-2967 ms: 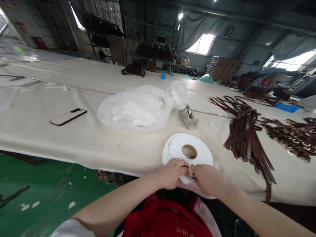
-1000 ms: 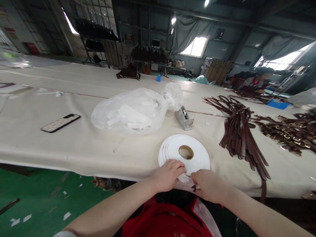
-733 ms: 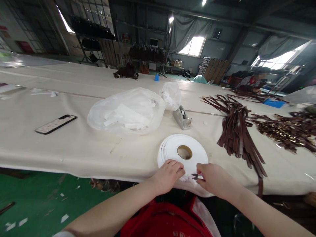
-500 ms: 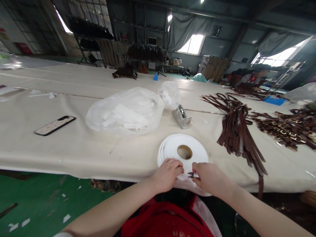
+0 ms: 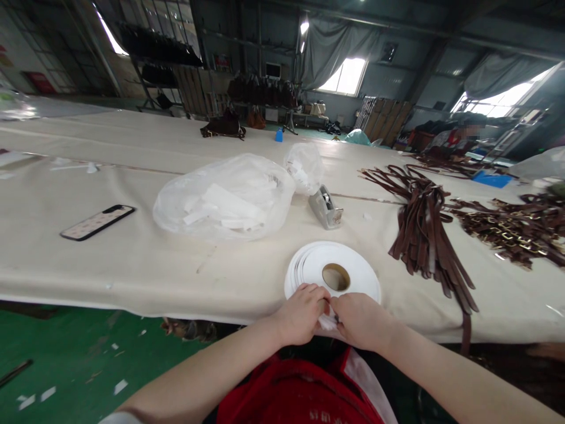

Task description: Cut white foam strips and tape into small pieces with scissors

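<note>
A wide roll of white strip [image 5: 365,274] with a brown cardboard core lies at the table's front edge. My left hand [image 5: 304,315] is closed at its near side, fingers pinching a white strip [image 5: 327,321] that comes off the roll. Close against it, my right hand [image 5: 362,318] is closed too. It grips a small pair of dark-bladed snips, now mostly covered by the fingers; only a dark bit shows beside the strip. The two hands' fingertips meet above the strip.
Beyond the roll stand a grey tape dispenser [image 5: 325,209] and a clear bag of white pieces [image 5: 225,200]. A phone [image 5: 97,222] lies left. Brown straps [image 5: 419,235] and buckled straps [image 5: 512,227] are heaped right. A person [image 5: 454,141] sits at the far right.
My right hand has moved left against my left hand, bringing the snips to the strip and hiding their blades. The roll has shifted slightly to the right.
</note>
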Action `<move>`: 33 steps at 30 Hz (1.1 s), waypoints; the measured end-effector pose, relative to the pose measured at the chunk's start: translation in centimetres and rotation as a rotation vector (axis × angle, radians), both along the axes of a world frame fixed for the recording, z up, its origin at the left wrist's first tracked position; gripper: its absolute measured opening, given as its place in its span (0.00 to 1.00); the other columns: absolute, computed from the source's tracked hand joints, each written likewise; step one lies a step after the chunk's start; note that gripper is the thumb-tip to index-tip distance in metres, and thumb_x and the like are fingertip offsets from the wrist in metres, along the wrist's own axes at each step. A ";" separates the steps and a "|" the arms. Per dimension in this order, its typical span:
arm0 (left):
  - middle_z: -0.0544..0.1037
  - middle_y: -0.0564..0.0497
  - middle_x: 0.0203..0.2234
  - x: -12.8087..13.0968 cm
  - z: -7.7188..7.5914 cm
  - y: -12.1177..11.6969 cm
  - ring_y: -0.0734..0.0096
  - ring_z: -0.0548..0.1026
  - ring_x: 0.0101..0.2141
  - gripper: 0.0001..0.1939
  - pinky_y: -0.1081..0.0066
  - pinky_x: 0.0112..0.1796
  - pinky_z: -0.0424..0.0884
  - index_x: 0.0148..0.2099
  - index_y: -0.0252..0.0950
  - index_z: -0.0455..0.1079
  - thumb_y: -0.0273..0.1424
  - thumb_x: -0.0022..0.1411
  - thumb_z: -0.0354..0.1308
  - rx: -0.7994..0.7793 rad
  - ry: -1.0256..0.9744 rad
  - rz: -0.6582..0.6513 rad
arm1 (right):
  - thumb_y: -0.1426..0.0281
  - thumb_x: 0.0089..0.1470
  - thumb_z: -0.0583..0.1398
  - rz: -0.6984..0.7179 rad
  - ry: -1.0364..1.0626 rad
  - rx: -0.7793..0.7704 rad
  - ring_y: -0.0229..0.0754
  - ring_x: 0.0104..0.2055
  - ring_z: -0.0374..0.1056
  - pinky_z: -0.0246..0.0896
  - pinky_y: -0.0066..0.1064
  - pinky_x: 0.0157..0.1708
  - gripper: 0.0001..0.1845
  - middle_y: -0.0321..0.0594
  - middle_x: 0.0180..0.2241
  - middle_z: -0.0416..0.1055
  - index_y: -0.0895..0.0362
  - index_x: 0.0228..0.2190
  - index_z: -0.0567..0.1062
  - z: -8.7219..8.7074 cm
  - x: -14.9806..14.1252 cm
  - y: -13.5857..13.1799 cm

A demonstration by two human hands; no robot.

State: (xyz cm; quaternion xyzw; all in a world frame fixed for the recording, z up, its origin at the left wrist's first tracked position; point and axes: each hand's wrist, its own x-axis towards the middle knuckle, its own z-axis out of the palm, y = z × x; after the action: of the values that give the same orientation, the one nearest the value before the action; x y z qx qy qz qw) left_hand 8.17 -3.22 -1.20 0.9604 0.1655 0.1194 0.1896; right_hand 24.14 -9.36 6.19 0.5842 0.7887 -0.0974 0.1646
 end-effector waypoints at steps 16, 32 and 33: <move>0.69 0.47 0.49 0.1 0.1 -0.8 0.62 0.66 0.49 0.10 0.63 0.53 0.59 0.41 0.36 0.67 0.24 0.54 0.56 -0.028 -0.018 -0.065 | 0.77 0.53 0.56 0.024 -0.005 -0.028 0.52 0.37 0.75 0.64 0.34 0.34 0.10 0.48 0.34 0.78 0.61 0.37 0.74 -1.2 0.8 -1.6; 0.70 0.48 0.47 0.4 0.0 -0.2 0.61 0.67 0.48 0.12 0.62 0.52 0.61 0.40 0.36 0.68 0.25 0.51 0.60 -0.068 -0.033 -0.064 | 0.86 0.53 0.51 0.024 -0.090 0.058 0.50 0.33 0.76 0.64 0.32 0.28 0.18 0.49 0.34 0.78 0.62 0.40 0.74 -2.4 -0.3 -2.4; 0.70 0.48 0.47 0.4 0.0 -0.1 0.61 0.67 0.48 0.12 0.62 0.52 0.61 0.40 0.36 0.68 0.25 0.51 0.60 -0.072 -0.035 -0.063 | 0.86 0.53 0.51 0.026 -0.085 0.056 0.50 0.34 0.76 0.65 0.33 0.29 0.18 0.49 0.34 0.78 0.62 0.40 0.74 -2.4 -0.3 -2.4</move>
State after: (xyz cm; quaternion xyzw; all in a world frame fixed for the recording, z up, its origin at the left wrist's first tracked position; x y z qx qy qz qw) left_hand 8.54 -3.34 -1.19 0.9554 0.1363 0.1242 0.2308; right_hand 23.86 -11.78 3.75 0.5819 0.7910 -0.0484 0.1826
